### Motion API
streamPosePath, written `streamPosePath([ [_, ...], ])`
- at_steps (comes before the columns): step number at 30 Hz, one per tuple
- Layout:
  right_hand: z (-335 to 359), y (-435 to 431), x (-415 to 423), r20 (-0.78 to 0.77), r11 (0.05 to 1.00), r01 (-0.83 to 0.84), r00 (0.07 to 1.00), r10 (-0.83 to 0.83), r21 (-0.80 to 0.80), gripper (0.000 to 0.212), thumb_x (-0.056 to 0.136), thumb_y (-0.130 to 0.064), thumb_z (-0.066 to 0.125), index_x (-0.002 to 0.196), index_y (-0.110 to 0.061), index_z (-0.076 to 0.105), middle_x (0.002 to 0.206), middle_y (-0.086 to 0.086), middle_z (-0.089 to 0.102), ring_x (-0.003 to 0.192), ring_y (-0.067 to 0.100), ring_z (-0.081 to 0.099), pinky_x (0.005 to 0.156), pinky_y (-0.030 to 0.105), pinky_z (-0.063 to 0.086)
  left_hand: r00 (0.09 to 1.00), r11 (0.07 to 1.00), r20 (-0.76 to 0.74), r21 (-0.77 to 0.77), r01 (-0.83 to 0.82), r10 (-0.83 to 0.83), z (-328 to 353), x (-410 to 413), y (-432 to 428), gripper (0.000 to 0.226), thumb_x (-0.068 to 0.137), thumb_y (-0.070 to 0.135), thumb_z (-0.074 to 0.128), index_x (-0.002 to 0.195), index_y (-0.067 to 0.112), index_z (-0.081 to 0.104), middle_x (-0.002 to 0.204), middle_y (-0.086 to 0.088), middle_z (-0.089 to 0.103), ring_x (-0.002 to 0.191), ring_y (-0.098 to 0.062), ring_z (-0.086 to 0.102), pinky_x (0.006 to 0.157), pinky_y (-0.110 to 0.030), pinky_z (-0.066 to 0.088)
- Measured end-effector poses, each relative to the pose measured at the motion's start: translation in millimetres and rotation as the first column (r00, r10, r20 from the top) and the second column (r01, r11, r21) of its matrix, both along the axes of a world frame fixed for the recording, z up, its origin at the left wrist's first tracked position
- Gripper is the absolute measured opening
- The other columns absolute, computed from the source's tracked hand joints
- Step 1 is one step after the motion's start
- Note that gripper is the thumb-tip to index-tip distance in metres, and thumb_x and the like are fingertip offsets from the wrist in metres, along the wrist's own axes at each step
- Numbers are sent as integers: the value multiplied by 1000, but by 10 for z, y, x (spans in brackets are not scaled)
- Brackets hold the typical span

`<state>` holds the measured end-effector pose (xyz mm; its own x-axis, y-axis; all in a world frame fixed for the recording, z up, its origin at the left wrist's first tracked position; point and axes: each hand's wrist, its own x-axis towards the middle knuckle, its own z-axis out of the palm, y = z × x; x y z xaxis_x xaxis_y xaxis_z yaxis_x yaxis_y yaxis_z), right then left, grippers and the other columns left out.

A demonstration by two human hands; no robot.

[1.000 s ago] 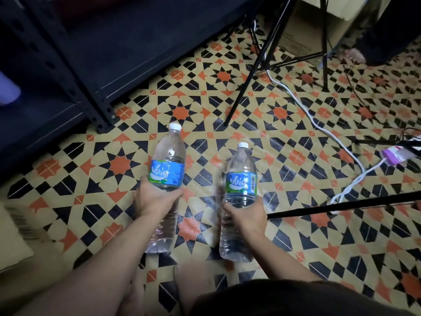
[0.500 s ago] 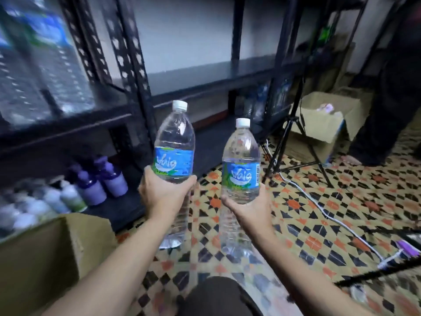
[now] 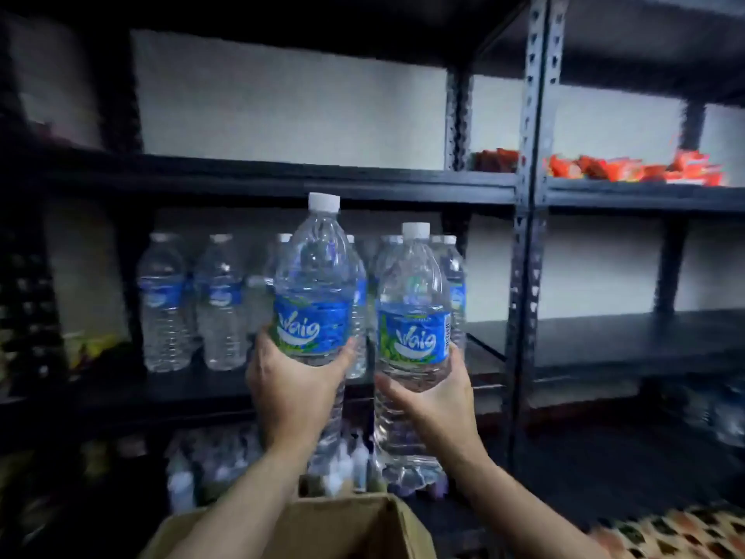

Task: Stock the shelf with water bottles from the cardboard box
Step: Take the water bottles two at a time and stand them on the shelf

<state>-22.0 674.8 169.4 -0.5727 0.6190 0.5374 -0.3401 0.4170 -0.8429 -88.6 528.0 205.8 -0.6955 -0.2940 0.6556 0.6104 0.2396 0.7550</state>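
Observation:
My left hand [image 3: 291, 391] grips a clear water bottle [image 3: 316, 272] with a blue label and white cap, held upright. Beside it my right hand [image 3: 437, 397] grips a second, matching bottle [image 3: 413, 300], also upright and slightly lower. Both bottles are raised in front of the dark metal shelf [image 3: 282, 183]. Several identical bottles [image 3: 193, 300] stand in a row on the middle shelf board right behind them. The open cardboard box [image 3: 350, 526] sits below my forearms at the bottom edge.
A perforated metal upright [image 3: 528, 236] divides the rack. The right bay has a bare shelf board [image 3: 604, 340] at the bottles' level and red snack packets [image 3: 629, 169] one level up. More bottles and containers [image 3: 225, 466] fill the lowest shelf. Patterned floor tiles [image 3: 685, 534] show bottom right.
My view has swung up from the tiled floor to the shelf. Both hands have lifted their bottles up to the level of the middle shelf, close to the stocked row.

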Motion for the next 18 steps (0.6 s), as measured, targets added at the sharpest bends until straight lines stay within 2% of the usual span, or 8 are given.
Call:
streamPosePath([
  [3,70,-539,-540,-12,992,-125,992,125,6,72,52,-40,95,111,-31,53,99,-5,74,93,8,71,89,42,57,991,991,-15,23,-134,135,53,-304,-596,76,48,48,91,104,8,59,99,-12,69,93,-32,65,79,-42,54],
  [7,98,-1147,-1151,-37,966,-260,965,260,-1,65,57,-20,96,106,-28,53,94,-6,73,86,0,70,79,25,54,958,957,4,57,-286,286,46,-649,-1227,75,48,42,93,105,8,58,101,-11,67,97,-31,63,81,-35,48],
  [12,90,-1609,-1788,-19,943,-331,943,332,24,77,52,-43,93,116,-30,51,100,-11,71,94,3,68,88,32,54,933,934,84,55,-354,349,-50,-1038,-1683,74,51,44,92,105,9,55,104,-12,64,101,-31,61,82,-35,46],
  [14,100,-1733,-2019,-9,940,-340,940,340,33,79,54,-44,91,119,-29,49,103,-12,69,96,2,66,84,27,52,931,932,88,52,-359,354,-102,-1221,-1775,74,51,43,93,105,9,55,103,-11,64,101,-31,60,82,-35,46],
  [16,105,-1795,-2246,-3,943,-331,943,331,43,77,58,-38,92,121,-27,49,105,-13,67,96,-4,62,77,14,45,930,932,106,51,-360,353,-146,-1407,-1819,75,51,44,93,107,11,55,103,-9,63,101,-29,59,83,-34,46],
  [18,107,-1817,-2473,10,947,-318,948,318,45,76,60,-35,92,122,-25,49,103,-15,66,94,-10,59,74,10,42,930,932,104,47,-360,354,-180,-1593,-1830,76,51,45,92,108,12,55,100,-3,61,98,-25,58,80,-30,44],
])
